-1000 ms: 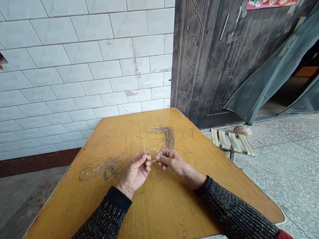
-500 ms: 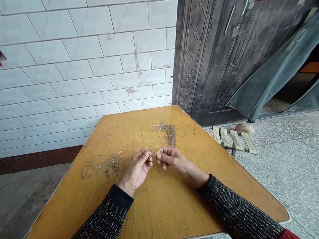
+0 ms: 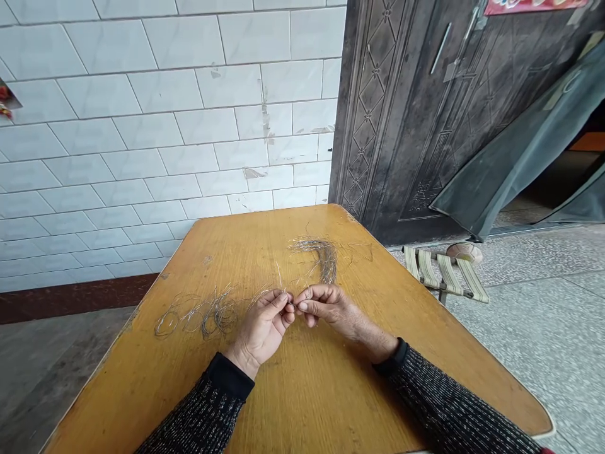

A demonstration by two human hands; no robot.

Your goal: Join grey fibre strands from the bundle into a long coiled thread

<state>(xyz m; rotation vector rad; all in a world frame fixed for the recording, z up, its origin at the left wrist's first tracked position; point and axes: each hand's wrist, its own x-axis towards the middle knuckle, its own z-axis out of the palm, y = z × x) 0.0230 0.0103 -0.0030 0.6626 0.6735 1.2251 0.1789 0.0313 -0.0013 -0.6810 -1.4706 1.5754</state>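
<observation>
Over the middle of the table, my left hand pinches a thin metal wire between thumb and fingers, one end of it sticking up. My right hand is closed on the wire too, its fingertips touching or almost touching those of the left. The short stretch between the fingertips is mostly hidden. Left of my left hand lie loosely coiled wires. Just beyond my right hand rests a bent bundle of wires, its loose ends spread out to the left.
The wooden table has rounded corners and reaches toward a white tiled wall. A dark carved door with a grey-green curtain stands behind right. A folding stool with striped straps sits on the floor at the right.
My two hands have come closer together, narrowing the gap at the fingertips. The whole view has shifted slightly. The coils and the bundle lie as before.
</observation>
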